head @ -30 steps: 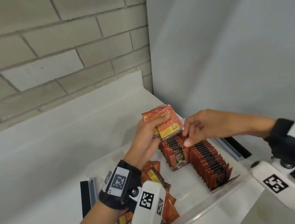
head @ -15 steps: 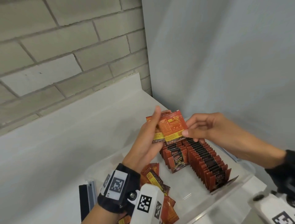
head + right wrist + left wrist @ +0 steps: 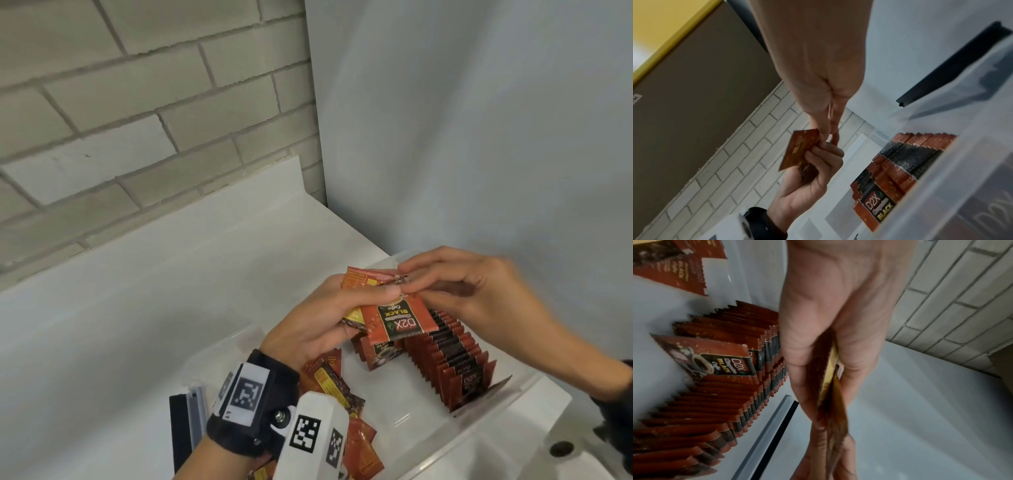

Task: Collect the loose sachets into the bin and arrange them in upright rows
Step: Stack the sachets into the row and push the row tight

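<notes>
My left hand [image 3: 342, 308] grips a small stack of red sachets [image 3: 399, 322] above the clear bin [image 3: 513, 423]; the front one shows its D2X label upside down. My right hand [image 3: 414, 286] pinches the stack's top edge. In the right wrist view its fingertips [image 3: 826, 134] hold a sachet [image 3: 801, 151] that the left hand [image 3: 813, 175] also grips. The left wrist view shows the stack [image 3: 830, 394] edge-on between thumb and fingers. Two upright rows of sachets [image 3: 452, 363] stand in the bin. Several loose sachets [image 3: 329, 380] lie at its near left.
The bin sits on a white counter [image 3: 171, 291] in a corner between a brick wall and a grey panel [image 3: 479, 137]. A black and grey strip [image 3: 186, 428] lies left of the bin, and another black strip [image 3: 951, 65] lies beyond its right side.
The front sachet has been turned over, so its label side faces me upside down. My right hand has shifted from the stack's side to its top edge.
</notes>
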{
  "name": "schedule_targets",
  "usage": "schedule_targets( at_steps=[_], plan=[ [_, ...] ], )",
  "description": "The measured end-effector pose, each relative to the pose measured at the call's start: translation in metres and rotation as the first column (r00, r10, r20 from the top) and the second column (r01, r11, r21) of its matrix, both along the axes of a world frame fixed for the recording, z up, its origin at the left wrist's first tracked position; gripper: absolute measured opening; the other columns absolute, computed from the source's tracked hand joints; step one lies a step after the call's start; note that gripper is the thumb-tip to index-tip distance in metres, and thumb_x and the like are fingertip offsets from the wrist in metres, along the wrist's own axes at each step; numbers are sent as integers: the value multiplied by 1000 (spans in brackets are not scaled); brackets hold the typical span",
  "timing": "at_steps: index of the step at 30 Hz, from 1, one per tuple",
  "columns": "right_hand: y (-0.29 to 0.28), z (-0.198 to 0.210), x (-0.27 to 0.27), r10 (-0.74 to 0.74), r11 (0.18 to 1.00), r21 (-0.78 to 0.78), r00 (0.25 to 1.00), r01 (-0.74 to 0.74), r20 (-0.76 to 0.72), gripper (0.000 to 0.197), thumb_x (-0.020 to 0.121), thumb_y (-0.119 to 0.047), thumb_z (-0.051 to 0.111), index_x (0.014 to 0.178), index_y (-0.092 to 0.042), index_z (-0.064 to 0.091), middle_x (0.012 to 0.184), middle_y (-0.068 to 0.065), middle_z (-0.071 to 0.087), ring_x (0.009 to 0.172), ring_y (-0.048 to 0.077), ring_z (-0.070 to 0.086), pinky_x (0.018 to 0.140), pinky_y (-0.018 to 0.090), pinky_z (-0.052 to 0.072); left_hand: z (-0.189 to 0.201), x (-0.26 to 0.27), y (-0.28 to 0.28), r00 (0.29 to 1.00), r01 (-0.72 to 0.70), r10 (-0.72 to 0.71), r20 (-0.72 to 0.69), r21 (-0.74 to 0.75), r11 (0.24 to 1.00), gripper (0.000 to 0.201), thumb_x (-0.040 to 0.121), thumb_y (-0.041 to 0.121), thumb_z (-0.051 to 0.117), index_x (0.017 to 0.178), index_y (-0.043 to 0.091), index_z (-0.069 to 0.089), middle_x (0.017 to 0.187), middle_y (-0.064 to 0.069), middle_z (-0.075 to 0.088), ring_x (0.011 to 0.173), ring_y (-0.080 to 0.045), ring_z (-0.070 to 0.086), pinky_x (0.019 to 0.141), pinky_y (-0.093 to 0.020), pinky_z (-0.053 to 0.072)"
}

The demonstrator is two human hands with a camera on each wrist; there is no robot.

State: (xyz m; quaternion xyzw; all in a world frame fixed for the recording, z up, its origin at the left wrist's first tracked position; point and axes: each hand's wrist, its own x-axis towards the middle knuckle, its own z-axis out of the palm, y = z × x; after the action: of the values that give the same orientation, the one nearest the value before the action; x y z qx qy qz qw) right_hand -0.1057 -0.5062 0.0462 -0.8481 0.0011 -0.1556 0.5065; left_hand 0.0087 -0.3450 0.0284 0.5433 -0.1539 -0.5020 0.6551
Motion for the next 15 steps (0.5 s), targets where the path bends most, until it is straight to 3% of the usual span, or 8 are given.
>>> schedule_targets(
  at_steps=[3, 5, 7, 9, 12, 15],
  plan=[
    [-1, 2, 0, -1, 999, 45, 999, 3, -46, 23, 81, -7, 66, 95, -21, 77, 103, -11, 71, 100, 7, 67, 84, 19, 53, -1, 0, -1, 999, -27, 27, 21, -42, 999, 37, 77, 14, 67, 112, 5, 64, 101, -10, 72, 94, -21, 69, 82, -29, 56],
    [1, 4, 1, -31, 976, 210, 995, 50, -95, 22, 83, -12, 64, 102, -19, 72, 101, -5, 73, 100, 8, 67, 89, 23, 53, -1, 0, -2, 996, -89, 90, 12, -87, 992, 41, 76, 13, 67, 115, 2, 63, 103, -12, 72, 93, -21, 69, 80, -29, 57],
    [5, 7, 1, -77, 896, 422, 985, 137, -156, 26, 79, -20, 67, 104, -15, 67, 99, 1, 74, 99, 13, 69, 92, 26, 52, 0, 2, -3, 985, -170, 169, -21, -135, 976, 45, 74, 13, 67, 118, 4, 62, 107, -12, 71, 94, -21, 69, 82, -30, 57],
    [8, 7, 0, -54, 808, 560, 969, 183, -239, 43, 70, -35, 78, 104, -12, 65, 99, 3, 74, 97, 17, 69, 91, 24, 52, 0, 4, -3, 970, -243, 236, -57, -195, 950, 44, 75, 11, 66, 118, 7, 63, 107, -11, 71, 96, -20, 69, 85, -32, 56],
    [17, 3, -2, 86, 846, 518, 924, 130, -372, 55, 68, -49, 79, 106, -13, 64, 101, 4, 73, 97, 17, 70, 90, 22, 53, 0, 5, -3, 948, -318, 304, -91, -238, 918, 40, 76, 8, 64, 115, 9, 64, 105, -12, 69, 97, -23, 67, 88, -35, 55],
    [24, 2, 1, 111, 853, 507, 907, 122, -406, 39, 74, -30, 73, 107, -11, 68, 98, 6, 74, 94, 17, 71, 86, 23, 55, 0, 5, -4, 944, -329, 316, -93, -269, 905, 41, 75, 6, 64, 115, 10, 64, 101, -11, 69, 94, -23, 68, 85, -35, 56]
  ],
)
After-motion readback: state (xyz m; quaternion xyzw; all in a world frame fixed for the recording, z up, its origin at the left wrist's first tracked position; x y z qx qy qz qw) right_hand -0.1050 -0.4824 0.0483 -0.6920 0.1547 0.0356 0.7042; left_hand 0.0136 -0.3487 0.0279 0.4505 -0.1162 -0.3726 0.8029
